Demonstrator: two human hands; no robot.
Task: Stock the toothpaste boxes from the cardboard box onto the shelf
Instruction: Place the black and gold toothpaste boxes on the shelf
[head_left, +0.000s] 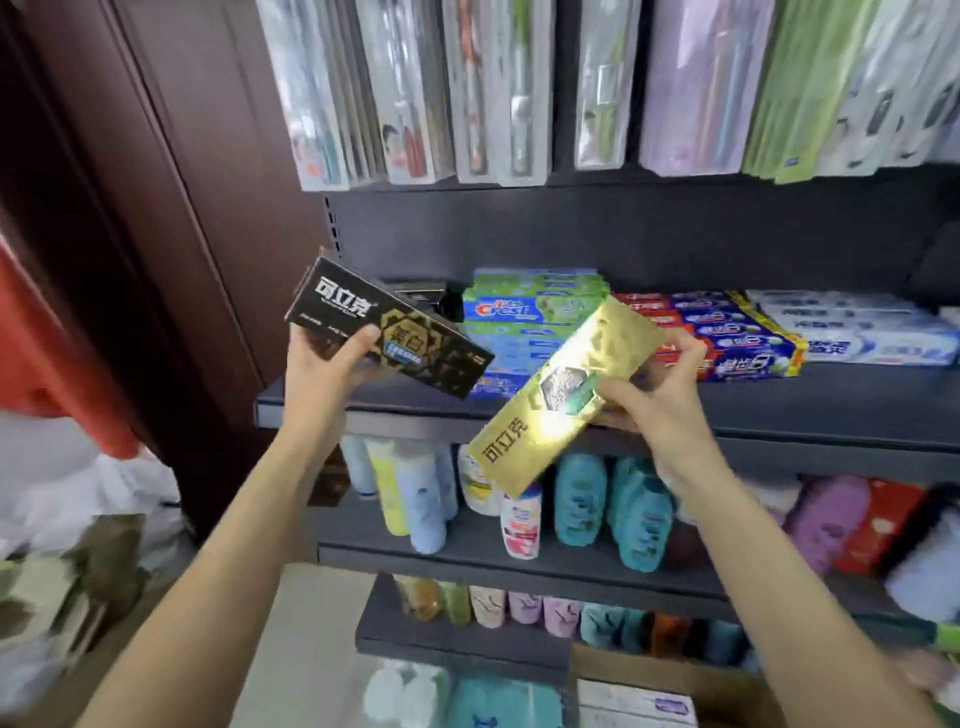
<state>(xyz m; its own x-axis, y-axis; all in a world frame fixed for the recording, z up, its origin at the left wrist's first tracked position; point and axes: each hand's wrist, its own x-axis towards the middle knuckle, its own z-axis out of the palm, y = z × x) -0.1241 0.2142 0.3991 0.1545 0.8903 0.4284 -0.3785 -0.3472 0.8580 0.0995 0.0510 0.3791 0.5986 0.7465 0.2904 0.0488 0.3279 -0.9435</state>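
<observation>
Holding: two toothpaste boxes at once, one per hand, both up in front of the toothpaste shelf (779, 400)
Left hand (324, 366): wrapped around the near end of the black box (389, 332), thumb curled over the printed face, fingers underneath where I can't see them
Black box: black with gold pattern and white characters, tilted so its far end dips down to the right, hanging over the left front edge of the shelf, not resting on it as far as I can tell
Right hand (657, 387): pinching the gold box (566, 395) around its upper part, thumb on the front face, fingers curled over the top right edge
Gold box: shiny foil look, angled steeply, upper end up by the stacked boxes, lower end hanging down past the shelf lip in front of the tubes below
Already on the shelf: a stack of green and blue Crest boxes (524, 312) behind the two held ones, then red and blue boxes (727, 332) to the right, then pale white-blue boxes (862, 332) further right
Behind the black box: another dark box (426, 301) lying at the back left of the shelf
Above: hanging toothbrush packs (519, 88) in a row
Below: squeeze tubes (576, 499) standing on the next shelf down, more bottles under that
Cardboard box (675, 675): brown edge at the bottom right, pretty blurry, something white inside
</observation>
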